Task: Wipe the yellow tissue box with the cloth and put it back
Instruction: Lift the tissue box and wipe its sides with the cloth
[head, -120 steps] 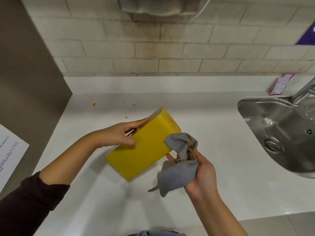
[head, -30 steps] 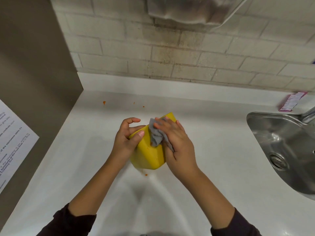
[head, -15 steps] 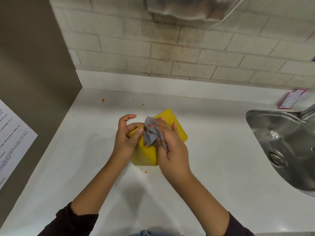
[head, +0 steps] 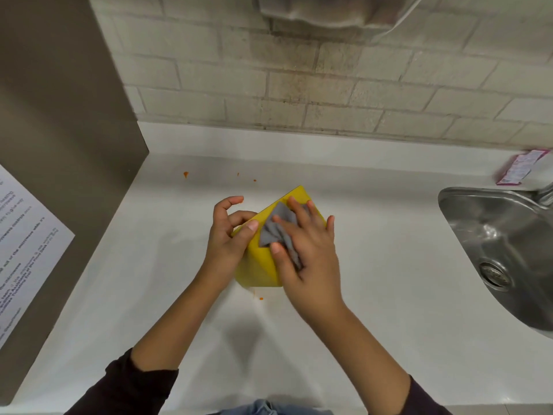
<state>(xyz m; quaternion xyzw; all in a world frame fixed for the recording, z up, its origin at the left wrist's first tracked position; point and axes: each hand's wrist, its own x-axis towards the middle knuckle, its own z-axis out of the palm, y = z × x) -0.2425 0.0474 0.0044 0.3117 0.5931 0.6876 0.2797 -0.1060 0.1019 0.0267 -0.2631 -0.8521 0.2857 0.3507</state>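
The yellow tissue box (head: 258, 269) is tilted over the middle of the white counter, one corner pointing away from me. My left hand (head: 228, 235) grips its left edge, thumb on the upper face. My right hand (head: 305, 250) lies flat on that face and presses the grey cloth (head: 276, 228) against it, fingers spread over the crumpled fabric. Much of the box is hidden under both hands.
The white counter (head: 149, 265) carries a few orange crumbs (head: 185, 174) at the back and one below the box. A steel sink (head: 502, 250) lies at the right, a pink packet (head: 517, 167) behind it. A brown panel with a paper notice (head: 21, 244) bounds the left.
My right hand has slid the cloth from the box's near left edge up across its upper face. The box has tipped a little flatter; my left hand keeps its hold.
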